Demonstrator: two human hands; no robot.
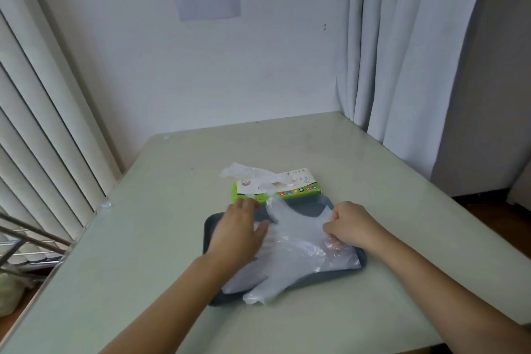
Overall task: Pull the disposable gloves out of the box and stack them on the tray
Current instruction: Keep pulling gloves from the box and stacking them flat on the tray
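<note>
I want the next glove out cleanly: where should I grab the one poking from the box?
Pinch the loose crumpled end of the glove, coming from the left. It rises from the top slot of the box and trails leftward, so that end is probably the easiest to reach.

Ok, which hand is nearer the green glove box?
Left. The left hand rests flat on the clear glove, fingertips almost at the green glove box; the right hand pinches that glove over the tray, well short of the box.

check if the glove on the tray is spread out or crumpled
Spread out: the glove lies flat across the tray, finger end overhanging the near rim.
</note>
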